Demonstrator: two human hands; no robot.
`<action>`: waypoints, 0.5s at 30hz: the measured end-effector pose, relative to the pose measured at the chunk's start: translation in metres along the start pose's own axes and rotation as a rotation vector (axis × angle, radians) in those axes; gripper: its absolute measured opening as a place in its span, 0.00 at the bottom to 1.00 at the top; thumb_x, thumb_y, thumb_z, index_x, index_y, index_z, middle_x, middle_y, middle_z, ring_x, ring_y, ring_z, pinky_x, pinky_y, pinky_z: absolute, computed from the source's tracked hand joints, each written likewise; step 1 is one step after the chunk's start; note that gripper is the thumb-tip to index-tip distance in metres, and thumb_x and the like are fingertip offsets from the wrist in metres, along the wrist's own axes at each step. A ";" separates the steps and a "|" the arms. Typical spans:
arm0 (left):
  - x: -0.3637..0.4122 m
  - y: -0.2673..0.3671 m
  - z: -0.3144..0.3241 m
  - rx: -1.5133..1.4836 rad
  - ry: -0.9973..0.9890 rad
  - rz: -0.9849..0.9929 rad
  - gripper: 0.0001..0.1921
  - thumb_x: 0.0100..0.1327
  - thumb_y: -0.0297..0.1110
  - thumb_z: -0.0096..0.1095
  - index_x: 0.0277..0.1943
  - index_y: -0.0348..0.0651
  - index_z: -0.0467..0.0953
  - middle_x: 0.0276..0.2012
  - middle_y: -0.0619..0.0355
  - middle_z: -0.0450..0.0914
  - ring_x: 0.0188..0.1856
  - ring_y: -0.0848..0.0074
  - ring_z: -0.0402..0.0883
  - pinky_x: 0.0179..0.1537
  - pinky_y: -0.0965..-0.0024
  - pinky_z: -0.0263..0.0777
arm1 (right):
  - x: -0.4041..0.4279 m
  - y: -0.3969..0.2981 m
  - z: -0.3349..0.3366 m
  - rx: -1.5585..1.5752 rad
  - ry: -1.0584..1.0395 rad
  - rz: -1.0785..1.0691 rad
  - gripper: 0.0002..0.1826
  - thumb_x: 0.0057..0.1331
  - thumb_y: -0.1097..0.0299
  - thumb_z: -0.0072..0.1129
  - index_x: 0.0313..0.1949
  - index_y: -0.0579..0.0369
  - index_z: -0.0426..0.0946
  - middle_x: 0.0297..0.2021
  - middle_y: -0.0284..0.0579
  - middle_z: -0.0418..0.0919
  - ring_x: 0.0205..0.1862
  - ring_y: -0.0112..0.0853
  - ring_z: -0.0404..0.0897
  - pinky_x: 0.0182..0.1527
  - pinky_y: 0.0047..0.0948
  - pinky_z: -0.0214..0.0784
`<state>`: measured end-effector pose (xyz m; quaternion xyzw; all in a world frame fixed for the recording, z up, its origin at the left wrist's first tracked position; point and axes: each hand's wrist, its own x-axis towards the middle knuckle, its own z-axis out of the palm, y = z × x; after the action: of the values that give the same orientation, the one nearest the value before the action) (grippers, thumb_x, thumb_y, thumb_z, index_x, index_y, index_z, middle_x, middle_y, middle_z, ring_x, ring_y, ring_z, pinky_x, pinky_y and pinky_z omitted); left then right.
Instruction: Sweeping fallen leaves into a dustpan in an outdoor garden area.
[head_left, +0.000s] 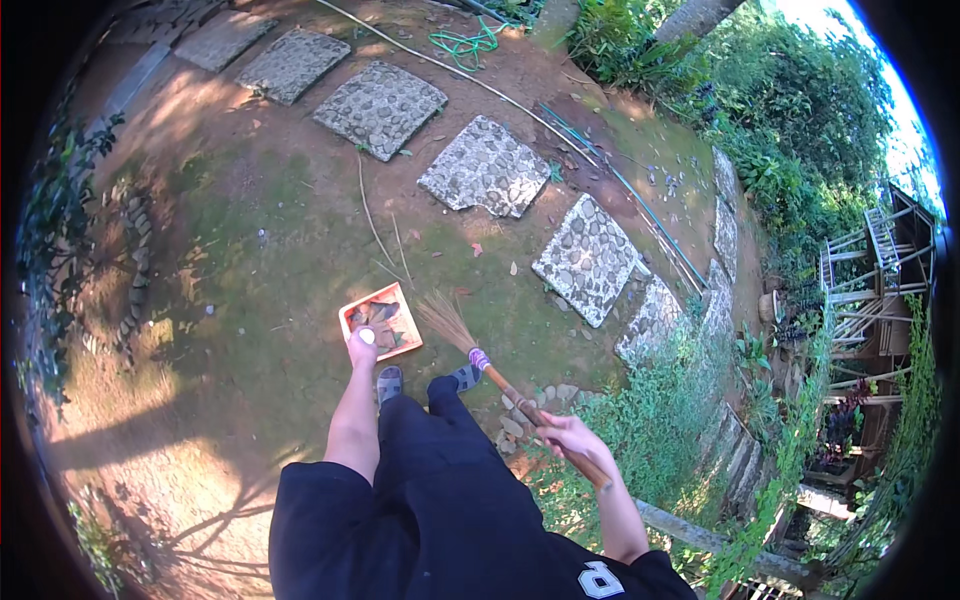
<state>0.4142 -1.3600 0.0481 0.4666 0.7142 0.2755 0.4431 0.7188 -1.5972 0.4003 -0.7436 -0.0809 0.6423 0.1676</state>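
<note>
My left hand (361, 351) is closed at the near left side of an orange plastic dustpan (410, 316), seemingly around its handle. A small white round end (367, 336) shows at the top of that fist. Several dry brown leaves (384, 315) lie inside the pan. My right hand (571, 435) grips the wooden handle (517, 399) of a straw broom. Purple and white binding (478, 358) holds its bristles (448, 319), which fan out over the mossy ground just right of the pan. Whether the bristles touch the soil is hard to tell.
Pebbled stepping slabs (486, 166) curve across the ground ahead. A pale hose or pole (450, 69) and a blue-green pipe (645, 206) run beyond them. Twigs (367, 199) and a reddish leaf (477, 249) lie near the pan. A leafy bush (637, 420) grows at my right.
</note>
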 end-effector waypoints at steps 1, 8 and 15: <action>0.001 0.002 0.000 0.011 -0.039 0.017 0.10 0.48 0.24 0.68 0.36 0.46 0.81 0.35 0.48 0.83 0.40 0.62 0.84 0.41 0.64 0.75 | -0.037 -0.001 -0.002 0.086 -0.009 0.029 0.29 0.63 0.70 0.61 0.64 0.51 0.64 0.21 0.31 0.73 0.15 0.18 0.67 0.16 0.18 0.60; 0.002 -0.010 -0.016 0.048 -0.062 0.003 0.13 0.49 0.18 0.60 0.37 0.47 0.81 0.34 0.46 0.83 0.40 0.63 0.84 0.42 0.65 0.74 | -0.015 -0.004 -0.010 0.032 0.143 -0.065 0.31 0.64 0.71 0.59 0.66 0.48 0.61 0.21 0.31 0.71 0.15 0.18 0.67 0.16 0.19 0.60; 0.024 -0.006 0.008 0.112 -0.068 -0.020 0.10 0.49 0.27 0.70 0.36 0.49 0.81 0.34 0.50 0.84 0.40 0.66 0.84 0.41 0.65 0.76 | 0.087 0.014 -0.008 0.132 0.067 -0.034 0.27 0.65 0.72 0.56 0.63 0.54 0.61 0.20 0.33 0.71 0.15 0.19 0.67 0.16 0.19 0.60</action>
<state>0.4145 -1.3404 0.0308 0.4926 0.7176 0.2147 0.4430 0.7391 -1.5823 0.3160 -0.7503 -0.0455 0.6182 0.2300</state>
